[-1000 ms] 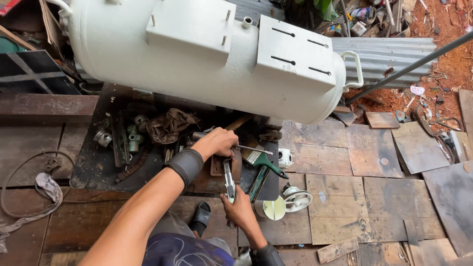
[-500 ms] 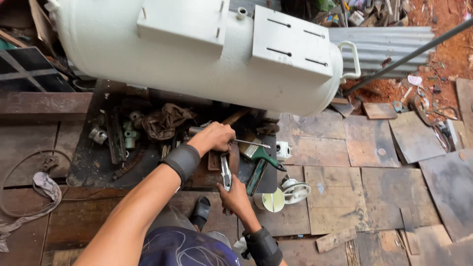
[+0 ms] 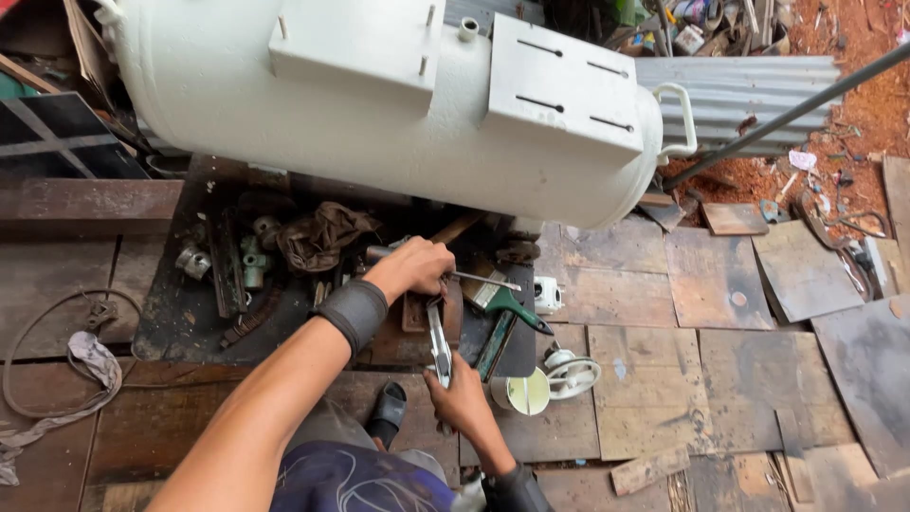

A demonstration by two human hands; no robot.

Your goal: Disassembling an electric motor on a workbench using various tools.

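A big white tank (image 3: 379, 104) lies on its side above you, across a floor of wooden boards (image 3: 720, 284). Under it a dark tray (image 3: 171, 313) holds metal fittings and a brown rag (image 3: 322, 235). Your left hand (image 3: 412, 270), wristband on, is closed round a thin metal rod (image 3: 474, 278). Your right hand (image 3: 460, 398) grips the lower end of a wrench (image 3: 438, 341) standing between your 2 hands. Just right of it lie a green-handled brush (image 3: 502, 303) and a white cup (image 3: 521, 392)
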